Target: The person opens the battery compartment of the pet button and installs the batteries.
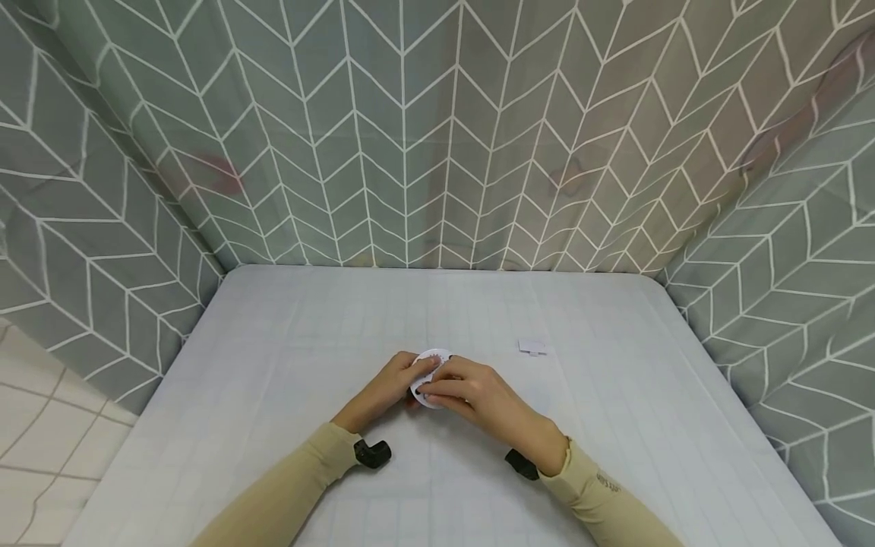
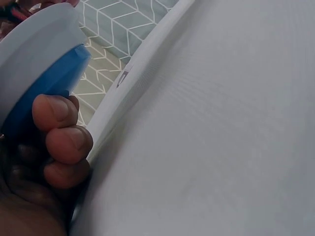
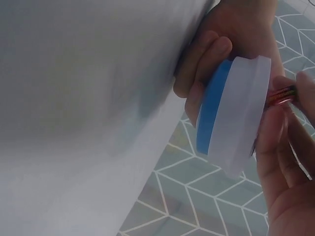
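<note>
My left hand (image 1: 391, 386) grips a round white device with a blue base (image 3: 239, 115), holding it up on edge over the table. In the left wrist view its fingers (image 2: 66, 142) curl under the blue side of the device (image 2: 42, 46). At the device's white face, my right hand (image 1: 484, 395) pinches a small red and black battery (image 3: 281, 96) between thumb and fingertips. One end of the battery meets that face; the spot where it enters is hidden in the right wrist view.
A small white tabbed piece (image 1: 532, 347), like a cover, lies on the white-clothed table (image 1: 328, 311) beyond my right hand. Grey curtains (image 1: 424, 137) with white chevron lines hang behind and at both sides. Black wrist mounts (image 1: 372, 453) sit at the cuffs.
</note>
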`<state>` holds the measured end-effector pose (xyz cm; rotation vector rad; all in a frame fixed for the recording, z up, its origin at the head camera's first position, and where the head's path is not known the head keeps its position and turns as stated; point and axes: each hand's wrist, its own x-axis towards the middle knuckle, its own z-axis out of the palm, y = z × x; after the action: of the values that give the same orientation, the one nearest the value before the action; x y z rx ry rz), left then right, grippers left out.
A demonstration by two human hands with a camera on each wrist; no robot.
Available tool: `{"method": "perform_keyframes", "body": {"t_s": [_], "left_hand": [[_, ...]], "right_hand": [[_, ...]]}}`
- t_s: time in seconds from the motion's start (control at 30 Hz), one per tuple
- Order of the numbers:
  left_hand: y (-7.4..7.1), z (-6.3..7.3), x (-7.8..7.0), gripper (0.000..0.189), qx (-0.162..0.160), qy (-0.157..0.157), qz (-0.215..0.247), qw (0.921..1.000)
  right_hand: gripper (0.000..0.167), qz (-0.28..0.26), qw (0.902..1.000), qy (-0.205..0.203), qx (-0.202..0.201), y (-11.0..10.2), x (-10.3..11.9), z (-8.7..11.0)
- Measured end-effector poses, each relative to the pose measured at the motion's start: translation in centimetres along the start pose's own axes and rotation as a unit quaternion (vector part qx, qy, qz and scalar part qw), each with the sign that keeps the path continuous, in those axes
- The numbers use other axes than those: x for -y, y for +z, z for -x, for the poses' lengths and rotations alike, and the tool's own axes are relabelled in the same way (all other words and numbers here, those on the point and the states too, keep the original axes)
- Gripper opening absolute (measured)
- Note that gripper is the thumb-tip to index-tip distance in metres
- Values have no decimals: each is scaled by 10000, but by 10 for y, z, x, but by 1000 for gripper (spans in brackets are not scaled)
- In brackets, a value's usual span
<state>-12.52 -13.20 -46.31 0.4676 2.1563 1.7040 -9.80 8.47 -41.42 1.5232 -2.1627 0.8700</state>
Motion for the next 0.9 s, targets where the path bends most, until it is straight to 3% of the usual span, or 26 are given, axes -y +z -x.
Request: {"method": "perform_keyframes", "body": {"t_s": [0.33,0.5,0.9], "left_hand": [[3,-3,-4,50,-72,-40,-97,9999],[-1,-1,-3,52,-57,-104,-141,9998],[-1,0,1,53,13,-171,9,9999]], "right_hand": [[27,-24,9998,-105,-165,0,-3,3],[26,-174,9997,-147,-76,2,-4,1],[22,29,9996,-216,204,0,-2,0]]}}
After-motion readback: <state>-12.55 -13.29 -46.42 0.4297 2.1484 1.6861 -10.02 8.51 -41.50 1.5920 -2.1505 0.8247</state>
